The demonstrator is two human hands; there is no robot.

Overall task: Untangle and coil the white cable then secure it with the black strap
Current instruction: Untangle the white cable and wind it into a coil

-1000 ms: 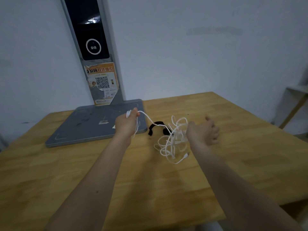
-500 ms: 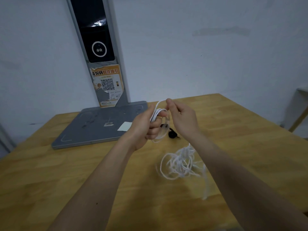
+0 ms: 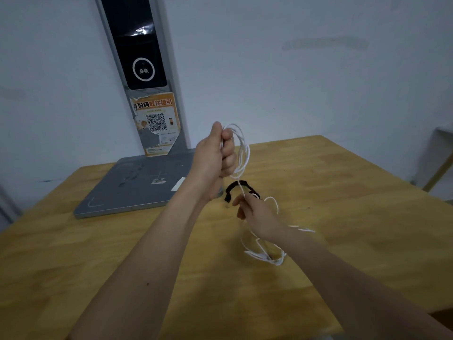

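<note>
My left hand [image 3: 217, 155] is raised above the table, fist closed around a few loops of the thin white cable [image 3: 244, 153]. From those loops the cable runs down to my right hand [image 3: 257, 212], which pinches it lower, close to the tabletop. The loose rest of the cable trails under my right wrist in a blurred tangle on the wood. The black strap [image 3: 236, 186] lies curled on the table just beyond my right hand, partly hidden by it.
The wooden table [image 3: 355, 217] ends near the bottom and right of the view. A grey flat base [image 3: 137, 187] with an upright pillar carrying a dark screen and an orange QR sticker [image 3: 157, 123] stands at the back left against the wall.
My right hand has dropped from beside the left hand down towards the table, drawing the cable along. The left hand rose slightly with more loops. The tangle on the table has shrunk.
</note>
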